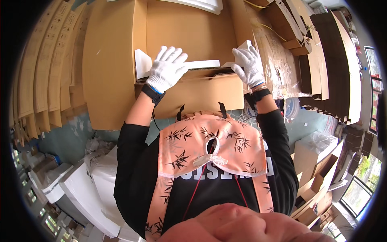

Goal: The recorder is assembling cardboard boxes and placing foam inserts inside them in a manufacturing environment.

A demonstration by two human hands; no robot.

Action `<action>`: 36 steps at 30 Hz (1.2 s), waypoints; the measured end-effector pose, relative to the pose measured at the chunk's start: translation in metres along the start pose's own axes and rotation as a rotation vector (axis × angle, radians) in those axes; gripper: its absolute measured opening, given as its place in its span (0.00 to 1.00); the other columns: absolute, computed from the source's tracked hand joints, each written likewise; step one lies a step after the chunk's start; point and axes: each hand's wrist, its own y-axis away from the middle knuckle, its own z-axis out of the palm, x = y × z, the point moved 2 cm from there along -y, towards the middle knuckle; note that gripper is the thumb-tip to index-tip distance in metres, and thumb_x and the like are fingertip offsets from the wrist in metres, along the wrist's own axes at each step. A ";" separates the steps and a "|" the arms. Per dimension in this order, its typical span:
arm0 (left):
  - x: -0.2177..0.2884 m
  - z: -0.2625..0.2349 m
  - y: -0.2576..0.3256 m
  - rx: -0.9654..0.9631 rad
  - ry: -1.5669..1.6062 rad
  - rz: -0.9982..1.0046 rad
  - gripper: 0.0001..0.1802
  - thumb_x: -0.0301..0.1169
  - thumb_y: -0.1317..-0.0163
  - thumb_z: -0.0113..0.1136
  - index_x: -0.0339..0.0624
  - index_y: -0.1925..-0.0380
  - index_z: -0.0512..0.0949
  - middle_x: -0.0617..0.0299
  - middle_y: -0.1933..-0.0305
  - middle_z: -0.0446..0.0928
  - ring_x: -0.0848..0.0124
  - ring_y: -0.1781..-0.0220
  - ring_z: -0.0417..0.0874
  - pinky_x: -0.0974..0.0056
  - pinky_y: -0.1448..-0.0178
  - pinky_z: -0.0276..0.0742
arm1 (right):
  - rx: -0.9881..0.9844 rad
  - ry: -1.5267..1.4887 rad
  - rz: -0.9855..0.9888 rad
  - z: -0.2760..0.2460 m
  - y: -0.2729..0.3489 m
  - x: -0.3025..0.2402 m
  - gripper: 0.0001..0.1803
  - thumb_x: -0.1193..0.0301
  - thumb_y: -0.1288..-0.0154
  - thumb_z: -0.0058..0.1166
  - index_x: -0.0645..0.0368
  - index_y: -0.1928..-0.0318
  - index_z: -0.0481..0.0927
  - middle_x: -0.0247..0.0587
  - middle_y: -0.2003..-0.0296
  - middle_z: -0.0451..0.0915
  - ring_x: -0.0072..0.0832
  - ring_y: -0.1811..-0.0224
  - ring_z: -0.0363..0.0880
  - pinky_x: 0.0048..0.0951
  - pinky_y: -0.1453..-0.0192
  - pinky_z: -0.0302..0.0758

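Observation:
A large open cardboard box (189,34) lies in front of me. A white foam strip (205,63) runs along the inside of its near wall, with upright white ends at both near corners. My left hand (167,66), in a white knitted glove, is at the near left corner, over the foam, with its fingers spread. In a matching glove, my right hand (248,66) is at the near right corner against the foam end, its fingers stretched out and thumb apart. Neither hand grips anything. Another white foam piece (201,4) shows at the box's far side, cut off by the picture edge.
Flattened cartons (44,68) stand in a row at the left. A tape-covered carton (280,60) adjoins the box on the right, and dark brown cardboard sheets (338,68) lean beyond it. White foam blocks (88,189) lie behind me at the left.

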 end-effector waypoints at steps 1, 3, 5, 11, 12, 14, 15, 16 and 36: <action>0.002 -0.007 0.006 -0.023 0.036 -0.038 0.25 0.44 0.39 0.64 0.42 0.45 0.81 0.52 0.39 0.78 0.51 0.34 0.75 0.44 0.24 0.60 | -0.016 -0.010 0.058 0.003 0.006 0.005 0.31 0.48 0.34 0.56 0.58 0.41 0.78 0.49 0.46 0.81 0.47 0.41 0.77 0.52 0.28 0.63; 0.018 -0.022 0.011 0.078 0.112 -0.013 0.22 0.42 0.36 0.61 0.42 0.47 0.81 0.52 0.40 0.79 0.51 0.35 0.75 0.43 0.25 0.62 | 0.046 -0.031 0.070 0.003 0.006 0.007 0.33 0.45 0.34 0.55 0.58 0.41 0.78 0.50 0.47 0.81 0.47 0.41 0.77 0.52 0.28 0.63; 0.041 -0.029 0.024 0.059 0.218 0.026 0.20 0.41 0.35 0.61 0.43 0.48 0.81 0.53 0.41 0.79 0.51 0.37 0.77 0.45 0.28 0.66 | 0.137 -0.076 0.056 0.011 0.009 0.009 0.36 0.41 0.35 0.51 0.59 0.41 0.77 0.50 0.47 0.81 0.49 0.42 0.77 0.51 0.30 0.64; 0.092 0.054 0.105 -0.443 0.348 -0.365 0.25 0.44 0.35 0.59 0.39 0.44 0.78 0.51 0.38 0.78 0.52 0.36 0.76 0.50 0.28 0.67 | 0.222 -0.252 -0.065 0.002 -0.008 -0.021 0.27 0.60 0.48 0.66 0.59 0.48 0.78 0.49 0.53 0.80 0.46 0.49 0.79 0.49 0.40 0.73; 0.089 0.068 0.131 -0.498 0.249 -0.420 0.28 0.45 0.35 0.59 0.39 0.42 0.76 0.49 0.36 0.76 0.51 0.34 0.74 0.50 0.27 0.65 | 0.194 -0.230 -0.079 -0.003 -0.009 -0.028 0.28 0.64 0.52 0.66 0.59 0.49 0.78 0.48 0.54 0.80 0.46 0.49 0.79 0.48 0.40 0.73; 0.085 0.090 0.180 -0.663 0.194 -0.566 0.36 0.48 0.37 0.60 0.39 0.34 0.70 0.44 0.29 0.68 0.48 0.26 0.64 0.49 0.22 0.57 | 0.190 -0.221 -0.125 -0.020 0.006 -0.025 0.28 0.68 0.55 0.66 0.58 0.50 0.78 0.47 0.56 0.80 0.45 0.49 0.79 0.47 0.42 0.74; 0.093 0.095 0.182 -0.668 0.115 -0.572 0.40 0.49 0.39 0.61 0.38 0.32 0.66 0.43 0.26 0.62 0.47 0.24 0.59 0.49 0.21 0.55 | 0.239 -0.161 -0.059 -0.032 0.030 -0.010 0.26 0.68 0.56 0.65 0.57 0.51 0.79 0.45 0.57 0.80 0.45 0.51 0.78 0.46 0.44 0.74; 0.100 0.090 0.199 -0.659 0.018 -0.613 0.44 0.51 0.40 0.62 0.38 0.29 0.63 0.41 0.23 0.57 0.46 0.21 0.54 0.49 0.20 0.52 | 0.254 -0.140 -0.047 -0.046 0.045 0.005 0.26 0.68 0.56 0.65 0.57 0.51 0.79 0.45 0.57 0.80 0.45 0.51 0.78 0.46 0.44 0.74; 0.064 0.071 0.175 -1.255 -0.209 -1.116 0.60 0.56 0.48 0.69 0.31 0.26 0.50 0.36 0.22 0.53 0.44 0.25 0.64 0.50 0.27 0.67 | -0.003 0.767 1.596 -0.192 0.345 0.314 0.31 0.48 0.43 0.64 0.49 0.43 0.76 0.46 0.54 0.82 0.42 0.50 0.82 0.44 0.50 0.76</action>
